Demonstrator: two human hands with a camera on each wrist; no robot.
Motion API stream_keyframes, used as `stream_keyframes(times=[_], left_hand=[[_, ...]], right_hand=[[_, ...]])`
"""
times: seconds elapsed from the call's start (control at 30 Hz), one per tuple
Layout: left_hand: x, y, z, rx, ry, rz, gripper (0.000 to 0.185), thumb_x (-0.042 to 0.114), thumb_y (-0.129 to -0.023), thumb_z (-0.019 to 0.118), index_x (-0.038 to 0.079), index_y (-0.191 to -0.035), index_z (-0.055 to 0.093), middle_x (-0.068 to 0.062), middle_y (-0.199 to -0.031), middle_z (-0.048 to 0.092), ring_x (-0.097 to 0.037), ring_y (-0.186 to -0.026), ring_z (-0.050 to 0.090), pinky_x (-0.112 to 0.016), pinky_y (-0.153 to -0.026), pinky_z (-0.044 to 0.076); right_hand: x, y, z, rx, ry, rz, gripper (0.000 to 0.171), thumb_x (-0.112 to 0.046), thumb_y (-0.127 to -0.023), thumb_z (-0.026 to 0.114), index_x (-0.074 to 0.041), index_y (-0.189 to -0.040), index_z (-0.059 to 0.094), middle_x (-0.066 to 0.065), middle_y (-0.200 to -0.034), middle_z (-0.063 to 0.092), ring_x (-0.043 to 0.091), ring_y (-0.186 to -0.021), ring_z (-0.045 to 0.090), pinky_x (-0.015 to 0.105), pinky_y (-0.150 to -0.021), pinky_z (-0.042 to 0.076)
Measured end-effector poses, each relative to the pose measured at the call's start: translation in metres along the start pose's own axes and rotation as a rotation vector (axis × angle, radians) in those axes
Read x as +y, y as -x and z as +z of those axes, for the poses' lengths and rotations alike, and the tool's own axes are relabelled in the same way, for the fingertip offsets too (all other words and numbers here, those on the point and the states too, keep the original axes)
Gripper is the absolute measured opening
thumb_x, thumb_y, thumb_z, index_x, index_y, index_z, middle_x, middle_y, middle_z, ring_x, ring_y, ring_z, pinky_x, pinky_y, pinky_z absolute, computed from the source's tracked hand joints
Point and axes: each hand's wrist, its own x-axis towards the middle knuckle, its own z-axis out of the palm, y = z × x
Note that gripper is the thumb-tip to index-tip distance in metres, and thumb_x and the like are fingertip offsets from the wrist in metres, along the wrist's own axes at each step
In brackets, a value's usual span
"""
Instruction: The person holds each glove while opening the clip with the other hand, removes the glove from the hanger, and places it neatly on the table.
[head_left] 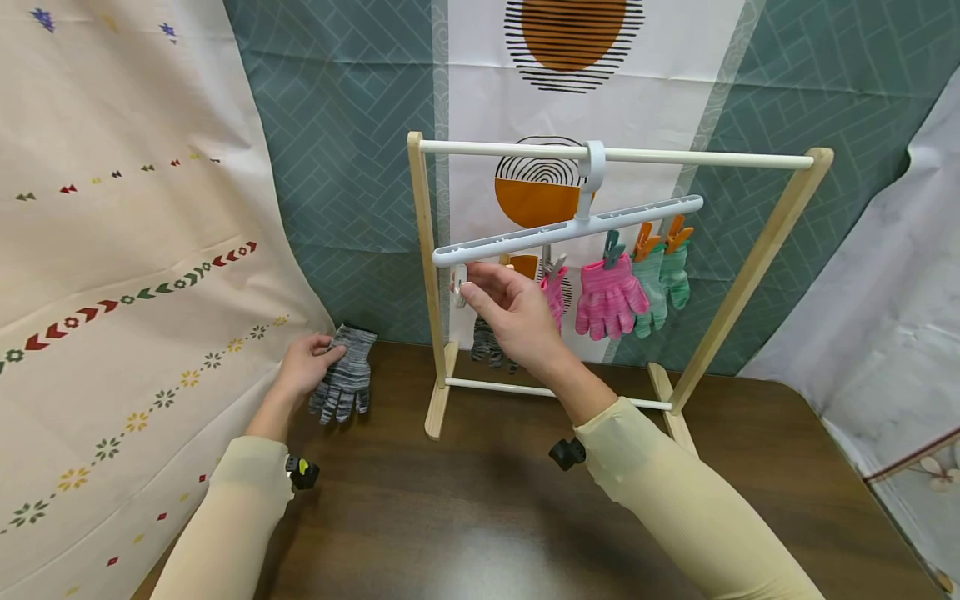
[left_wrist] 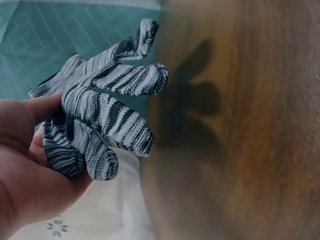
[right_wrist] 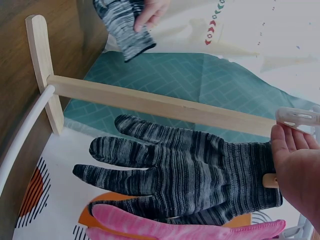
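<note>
My left hand [head_left: 306, 364] holds a black-and-grey striped knit glove [head_left: 347, 375] near its cuff, thumb on one side. In the left wrist view its fingers hang over the tabletop, which shows their shadow. At the left end of the pale blue hanger [head_left: 517, 242], my right hand [head_left: 521, 317] pinches a white clothespin [head_left: 459, 286] between thumb and fingers. Right beside that hand hangs a second striped glove [right_wrist: 190, 170], cuff held by a beige clothespin [right_wrist: 270, 180]; the head view shows it partly hidden behind the hand.
The hanger hooks over the white top bar [head_left: 705, 158] of a wooden rack [head_left: 750, 292]. Further right, pink gloves [head_left: 611, 298] and green gloves [head_left: 651, 283] hang from grey and orange clothespins. The rack stands on a brown table [head_left: 450, 500], with patterned cloths [head_left: 337, 167] behind.
</note>
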Motion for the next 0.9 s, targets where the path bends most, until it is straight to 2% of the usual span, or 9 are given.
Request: stream_keyframes(times=[0.13,0.23,0.33,0.47,0.6,0.73,0.9], left_hand=[[-0.013,-0.006,0.001,-0.042,-0.007,-0.047,0.058,0.021,-0.111,0.059,-0.017,-0.15,0.043,-0.037,-0.163,0.031,-0.052,-0.149,0.034,-0.062,-0.118,0.034],[-0.021,-0.008,0.002,-0.06,-0.012,-0.086,0.059,0.022,-0.111,0.057,-0.017,-0.152,0.04,-0.038,-0.159,0.036,-0.052,-0.148,0.034,-0.062,-0.118,0.033],[-0.026,-0.008,0.002,-0.065,-0.012,-0.116,0.06,0.022,-0.112,0.056,-0.016,-0.154,0.038,-0.037,-0.16,0.035,-0.052,-0.149,0.033,-0.062,-0.118,0.032],[-0.03,-0.01,0.003,-0.064,-0.021,-0.128,0.059,0.021,-0.112,0.056,-0.016,-0.153,0.038,-0.038,-0.16,0.034,-0.053,-0.149,0.032,-0.062,-0.118,0.032],[-0.034,-0.012,0.005,-0.051,-0.054,-0.133,0.057,0.02,-0.111,0.056,-0.017,-0.151,0.04,-0.039,-0.157,0.037,-0.054,-0.147,0.034,-0.063,-0.116,0.034],[-0.04,-0.016,0.006,-0.031,-0.111,-0.122,0.053,0.019,-0.111,0.057,-0.016,-0.148,0.044,-0.04,-0.152,0.042,-0.055,-0.142,0.04,-0.063,-0.113,0.037],[-0.044,-0.02,0.008,0.002,-0.214,-0.097,0.048,0.018,-0.109,0.059,-0.017,-0.14,0.052,-0.041,-0.143,0.051,-0.055,-0.133,0.049,-0.063,-0.107,0.042]], right_hand=[[0.001,0.0,0.0,-0.007,-0.009,-0.008,0.038,-0.013,-0.106,0.068,0.002,-0.14,0.064,0.021,-0.131,0.07,0.026,-0.117,0.069,0.037,-0.104,0.054],[0.001,0.001,-0.001,-0.011,-0.01,-0.011,0.036,-0.013,-0.106,0.068,0.0,-0.139,0.065,0.016,-0.127,0.072,0.03,-0.116,0.069,0.037,-0.103,0.055],[0.001,0.001,-0.001,-0.011,-0.006,-0.017,0.035,-0.012,-0.106,0.068,0.0,-0.138,0.065,0.012,-0.125,0.073,0.03,-0.115,0.069,0.037,-0.102,0.055],[0.001,0.001,0.0,-0.009,-0.006,-0.023,0.034,-0.011,-0.106,0.068,0.0,-0.138,0.066,0.012,-0.124,0.073,0.028,-0.113,0.07,0.037,-0.101,0.055],[0.001,0.001,0.0,-0.012,-0.01,-0.022,0.035,-0.011,-0.106,0.068,0.002,-0.138,0.065,0.019,-0.126,0.071,0.029,-0.112,0.07,0.036,-0.1,0.056],[0.001,0.001,0.0,-0.013,-0.014,-0.017,0.037,-0.01,-0.106,0.067,0.004,-0.139,0.063,0.023,-0.128,0.07,0.027,-0.112,0.07,0.035,-0.1,0.056],[0.001,0.002,0.0,-0.011,-0.002,-0.015,0.037,-0.011,-0.106,0.068,0.003,-0.14,0.064,0.021,-0.129,0.07,0.025,-0.113,0.07,0.035,-0.101,0.055]])
